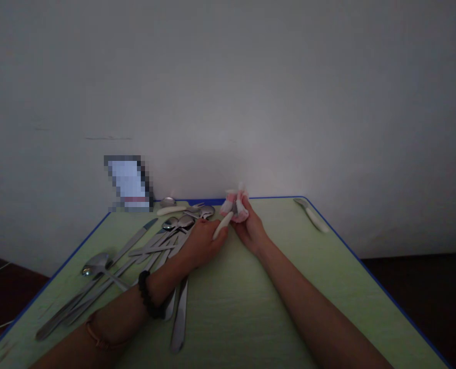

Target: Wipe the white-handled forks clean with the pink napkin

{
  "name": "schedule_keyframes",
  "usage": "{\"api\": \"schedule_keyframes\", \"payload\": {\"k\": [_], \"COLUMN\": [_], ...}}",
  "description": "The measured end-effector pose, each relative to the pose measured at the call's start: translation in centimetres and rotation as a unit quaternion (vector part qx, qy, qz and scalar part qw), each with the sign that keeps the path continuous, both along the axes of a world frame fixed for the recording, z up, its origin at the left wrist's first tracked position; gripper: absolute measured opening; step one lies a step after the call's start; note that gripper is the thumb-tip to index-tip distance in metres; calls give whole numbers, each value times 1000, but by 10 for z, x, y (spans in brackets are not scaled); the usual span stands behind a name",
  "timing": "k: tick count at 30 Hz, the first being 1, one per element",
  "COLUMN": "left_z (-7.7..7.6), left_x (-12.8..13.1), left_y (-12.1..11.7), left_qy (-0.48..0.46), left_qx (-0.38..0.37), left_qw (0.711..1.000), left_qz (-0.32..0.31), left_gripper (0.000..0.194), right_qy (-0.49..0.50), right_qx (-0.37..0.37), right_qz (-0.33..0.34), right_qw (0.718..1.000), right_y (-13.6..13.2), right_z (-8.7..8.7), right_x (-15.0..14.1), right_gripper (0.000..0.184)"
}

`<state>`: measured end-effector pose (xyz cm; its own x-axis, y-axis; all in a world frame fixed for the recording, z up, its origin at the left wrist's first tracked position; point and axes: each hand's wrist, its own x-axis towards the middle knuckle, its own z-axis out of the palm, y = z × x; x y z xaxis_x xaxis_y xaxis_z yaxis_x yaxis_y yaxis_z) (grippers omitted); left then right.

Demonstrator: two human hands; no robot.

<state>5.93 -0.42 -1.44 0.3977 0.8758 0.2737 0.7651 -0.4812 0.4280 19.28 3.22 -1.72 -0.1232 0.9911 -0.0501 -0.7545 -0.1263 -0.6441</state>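
Observation:
My left hand (206, 241) is closed around the white handle of a piece of cutlery (223, 226), held above the middle of the table. The head of that cutlery is covered by a pink and white cloth (240, 207), so I cannot tell its kind. My right hand (253, 228) grips this crumpled cloth around the covered end. Left of my hands lies a loose pile of metal spoons (171, 223), knives (135, 241) and forks. A white-handled fork (174, 210) rests behind the pile.
A white-handled utensil (313, 218) lies alone near the right edge of the green table (243, 318). At the back left a blurred-out screen device (130, 182) leans by the wall (228, 92). A large serving spoon (97, 262) sits at the left.

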Motion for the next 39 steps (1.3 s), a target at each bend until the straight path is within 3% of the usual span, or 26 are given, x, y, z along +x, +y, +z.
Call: {"api": "schedule_keyframes", "payload": {"k": [16, 26, 34, 39], "left_z": [0, 1, -1, -1], "left_x": [-2, -1, -2, -2], "left_y": [1, 1, 1, 1], "left_qy": [-25, -18, -11, -15], "left_qx": [-18, -14, -4, -9], "left_qw": [1000, 1000, 1000, 1000], "left_qz": [-5, 3, -1, -6], "left_gripper": [32, 32, 32, 33], "right_qy": [-66, -75, -19, -44], "right_qx": [56, 54, 14, 24], "right_qz": [32, 33, 0, 19], "right_qw": [996, 995, 1000, 999], "right_y": [-4, -5, -2, -3], "right_z": [-2, -2, 1, 0], "right_x": [0, 0, -2, -1], "right_gripper": [36, 35, 30, 33]}}
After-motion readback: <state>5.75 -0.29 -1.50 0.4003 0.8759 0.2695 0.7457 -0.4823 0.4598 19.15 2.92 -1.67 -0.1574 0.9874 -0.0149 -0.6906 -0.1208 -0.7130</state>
